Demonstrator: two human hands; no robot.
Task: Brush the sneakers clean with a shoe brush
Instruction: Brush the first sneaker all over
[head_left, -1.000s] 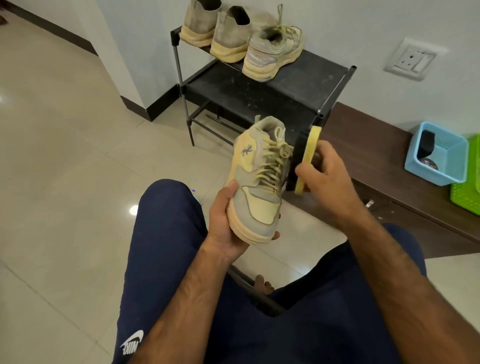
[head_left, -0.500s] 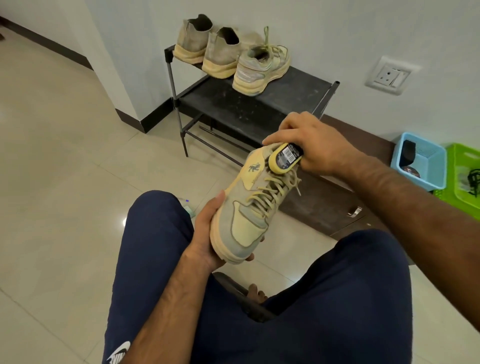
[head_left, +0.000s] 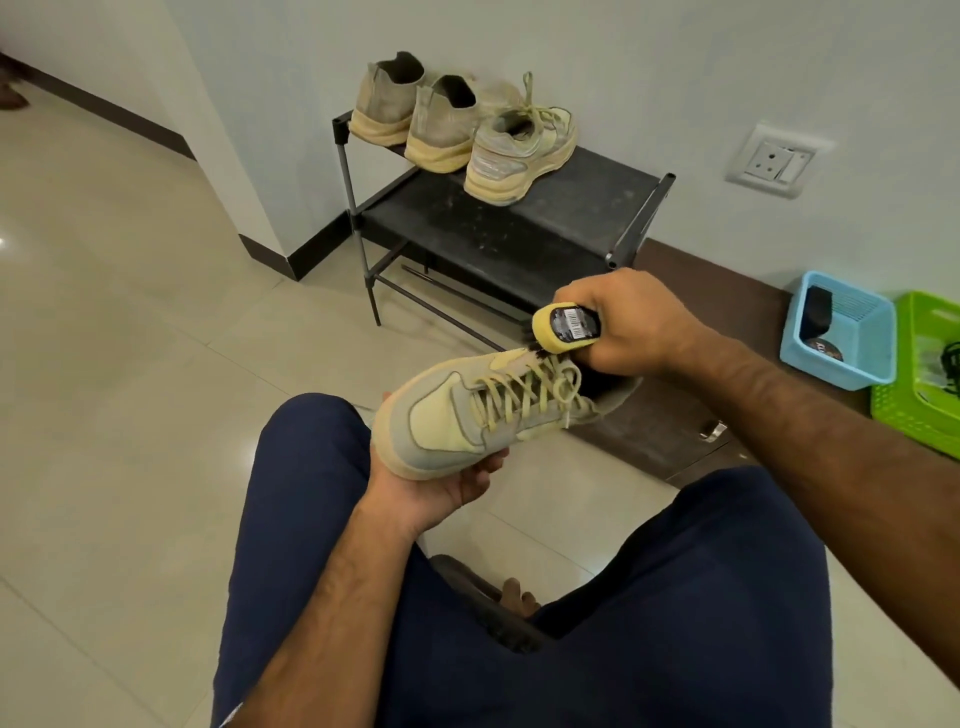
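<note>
Tiled hallway, in front of the rack (head_left: 519, 234): left hand (head_left: 441, 483) grips the sneaker (head_left: 467, 415) under its toe, laces up, presumably so the brush (head_left: 569, 327), clasped in the right hand (head_left: 634, 332), reaches the tongue.

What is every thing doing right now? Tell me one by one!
sneaker: held sideways, laces threaded
shoe brush: bristles down on the sneaker
left hand: grips the sneaker's toe from below
right hand: grips the shoe brush
shoe rack: three shoes standing on top
blue basket: upright, dark things inside
</note>
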